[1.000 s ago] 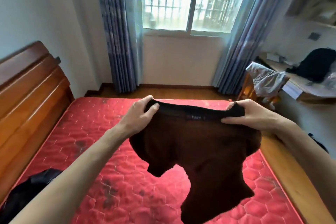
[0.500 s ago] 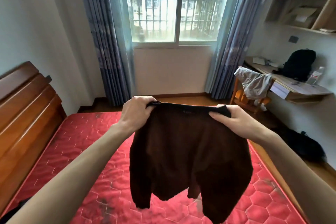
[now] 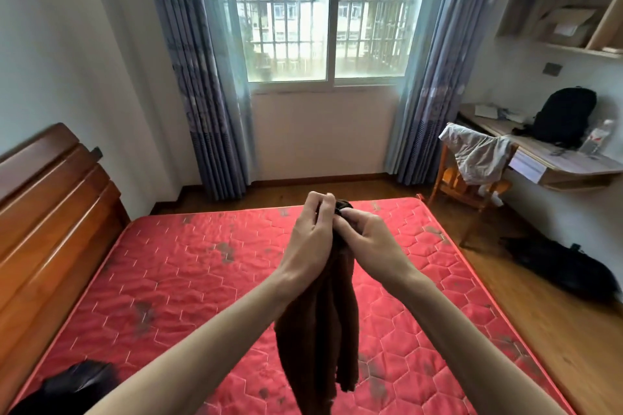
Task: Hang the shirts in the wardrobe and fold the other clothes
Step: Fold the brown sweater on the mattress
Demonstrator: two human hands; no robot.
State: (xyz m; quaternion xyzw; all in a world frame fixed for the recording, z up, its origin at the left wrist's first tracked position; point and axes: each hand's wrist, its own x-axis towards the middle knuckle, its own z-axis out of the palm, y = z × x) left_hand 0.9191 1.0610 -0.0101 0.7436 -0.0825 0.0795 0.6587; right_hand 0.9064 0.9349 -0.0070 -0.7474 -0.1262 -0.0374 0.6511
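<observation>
A dark brown garment [image 3: 320, 340] hangs folded lengthwise in front of me, above the red mattress [image 3: 175, 280]. My left hand [image 3: 310, 239] and my right hand [image 3: 364, 239] meet at its top edge, and both pinch the fabric there. The two top corners are held together between my fingers. The garment's lower end dangles in a narrow bundle near the bottom of the view.
A black garment [image 3: 70, 384] lies on the mattress at the lower left. The wooden headboard [image 3: 50, 212] runs along the left. A chair [image 3: 472, 185] draped with grey clothing stands by a wall desk [image 3: 559, 158] holding a black backpack [image 3: 563, 118]. Another black bag [image 3: 559, 266] lies on the floor.
My hands have come together, bringing the garment's two top corners to the middle. The garment, spread wide before, now hangs doubled in a narrow strip.
</observation>
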